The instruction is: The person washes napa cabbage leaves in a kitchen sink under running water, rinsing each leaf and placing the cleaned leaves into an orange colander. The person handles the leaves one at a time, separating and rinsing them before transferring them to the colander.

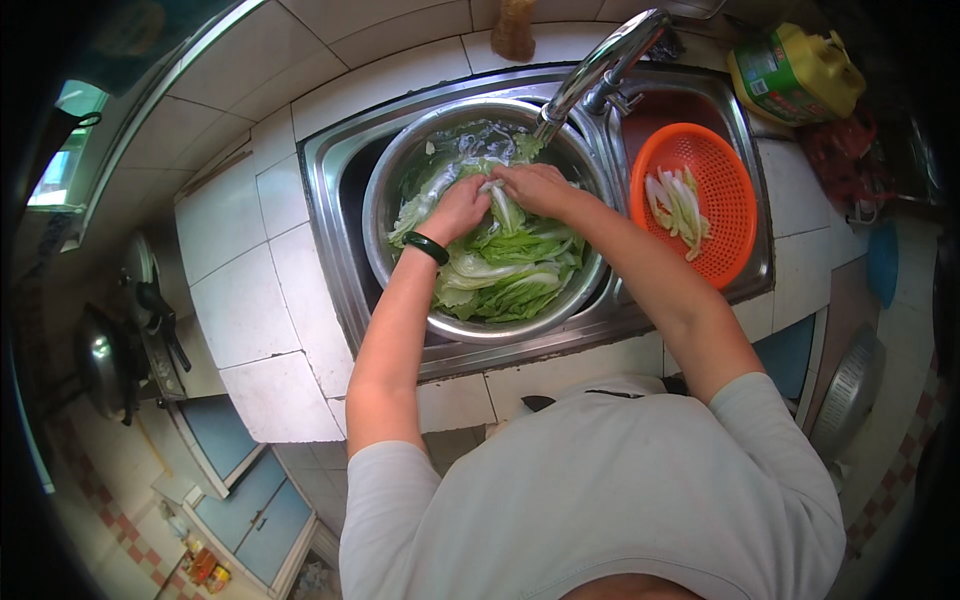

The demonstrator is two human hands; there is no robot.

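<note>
A large steel basin sits in the left sink bowl, holding water and many green leaves, apparently Chinese cabbage. My left hand, with a dark green bangle at its wrist, grips a pale leaf near the middle of the basin. Close beside it, my right hand has its fingers closed on the same leaf. The curved chrome faucet reaches over the basin's far edge, and the water below its spout is rippled. Several pale leaf pieces lie in an orange plastic colander at the right.
The double steel sink is set in a white tiled counter. A yellow plastic jug with a green label stands beyond the colander. At the far left are a dark wok and a stove. A brownish object stands behind the sink.
</note>
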